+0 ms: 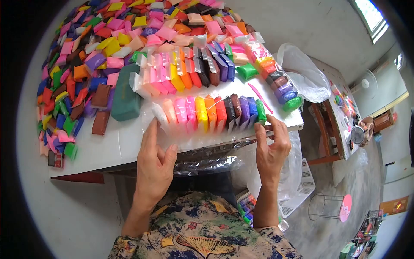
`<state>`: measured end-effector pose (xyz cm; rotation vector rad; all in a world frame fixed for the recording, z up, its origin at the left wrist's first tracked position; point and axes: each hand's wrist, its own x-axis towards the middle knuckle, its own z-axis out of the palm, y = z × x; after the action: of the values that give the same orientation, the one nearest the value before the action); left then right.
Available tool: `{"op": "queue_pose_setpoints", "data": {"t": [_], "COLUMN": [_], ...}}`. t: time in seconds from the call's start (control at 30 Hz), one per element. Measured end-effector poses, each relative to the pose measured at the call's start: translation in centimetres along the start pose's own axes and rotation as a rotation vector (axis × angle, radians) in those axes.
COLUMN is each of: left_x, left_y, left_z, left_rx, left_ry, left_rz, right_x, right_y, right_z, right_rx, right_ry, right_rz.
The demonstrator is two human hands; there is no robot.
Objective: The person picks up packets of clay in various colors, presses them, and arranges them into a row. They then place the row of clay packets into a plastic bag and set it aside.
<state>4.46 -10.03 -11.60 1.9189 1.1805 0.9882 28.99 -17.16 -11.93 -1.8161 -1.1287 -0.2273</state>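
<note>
A row of small soft packets in many colours (pixel 209 113) stands on the near part of the white table (pixel 112 149), in what looks like a clear plastic bag (pixel 185 129). My left hand (pixel 156 157) is at the row's left end, fingers stretched along the white packet (pixel 159 113) and thumb apart. At the opposite end, my right hand (pixel 273 144) has thumb and bent fingers closed on the bag's edge beside the green packet (pixel 260 111). Behind lies a second bagged row (pixel 185 73). A pink plastic knife-like tool (pixel 258 97) lies to the right.
A large heap of loose coloured packets (pixel 116 39) covers the back and left of the table. A dark green box (pixel 126 93) stands left of the rows. Another bagged row (pixel 278 77) lies at the right edge, near a clear plastic sack (pixel 304 71). A stool (pixel 345 208) stands on the floor.
</note>
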Motion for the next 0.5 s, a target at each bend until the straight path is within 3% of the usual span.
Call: {"op": "queue_pose_setpoints", "data": {"t": [0.23,0.5], "left_x": [0.0,0.0], "left_y": [-0.3,0.0], "left_z": [0.1,0.0], "left_rx": [-0.032,-0.063], "left_ry": [0.004,0.012], "left_rz": [-0.004,-0.007], "right_x": [0.3,0.3], "right_y": [-0.4,-1.7], "right_z": [0.7,0.6], "right_rx": [-0.17,-0.143], "right_ry": [0.069,0.109], "right_rz": [-0.086,-0.139]}}
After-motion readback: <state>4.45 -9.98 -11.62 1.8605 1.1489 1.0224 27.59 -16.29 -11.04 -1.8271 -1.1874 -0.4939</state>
